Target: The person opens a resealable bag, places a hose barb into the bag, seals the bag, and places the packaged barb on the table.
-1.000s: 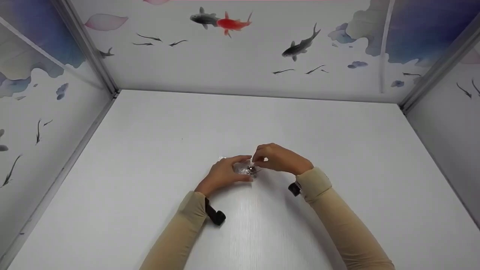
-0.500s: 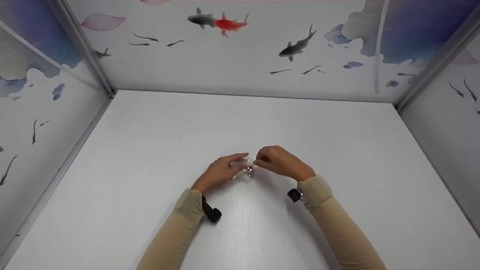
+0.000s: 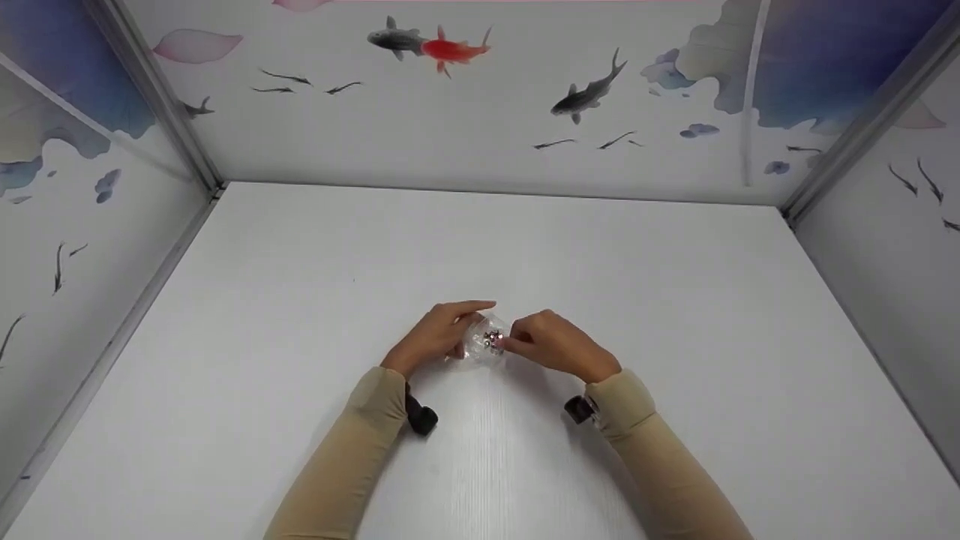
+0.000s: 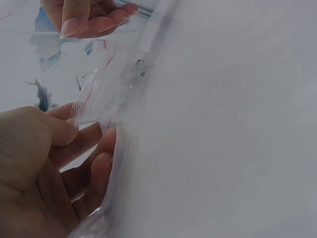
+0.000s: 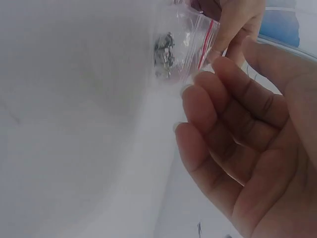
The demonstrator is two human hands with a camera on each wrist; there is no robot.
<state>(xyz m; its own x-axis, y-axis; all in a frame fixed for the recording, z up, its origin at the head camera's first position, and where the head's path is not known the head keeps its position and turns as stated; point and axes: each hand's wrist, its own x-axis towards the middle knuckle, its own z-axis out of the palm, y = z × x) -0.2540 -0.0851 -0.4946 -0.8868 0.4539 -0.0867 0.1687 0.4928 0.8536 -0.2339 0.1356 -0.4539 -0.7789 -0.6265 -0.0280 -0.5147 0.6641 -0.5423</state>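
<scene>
A small clear zip-lock bag [image 3: 475, 346] with a red stripe along its mouth lies between the two hands. Inside it is a cluster of small shiny metal pieces [image 5: 164, 55], their kind too small to make out. My left hand [image 3: 431, 337] pinches the bag's mouth edge between thumb and index finger, best seen in the left wrist view, where the other fingers [image 4: 101, 173] curl behind the plastic. My right hand [image 3: 559, 345] hovers by the bag's right side, fingers loosely bent with nothing in them; the left wrist view shows a gap between its fingertips and the bag.
The white tabletop [image 3: 300, 255] spreads around the hands. White panels [image 3: 480, 127] printed with fish and leaves stand along the back and both sides, joined by metal posts [image 3: 169, 112]. More crumpled clear plastic [image 4: 94, 225] shows beneath the left hand.
The left hand went from spanning the bag with spread thumb and fingers to pinching its edge. The right hand's fingers, earlier close at the bag's upper edge, have come down beside the metal pieces.
</scene>
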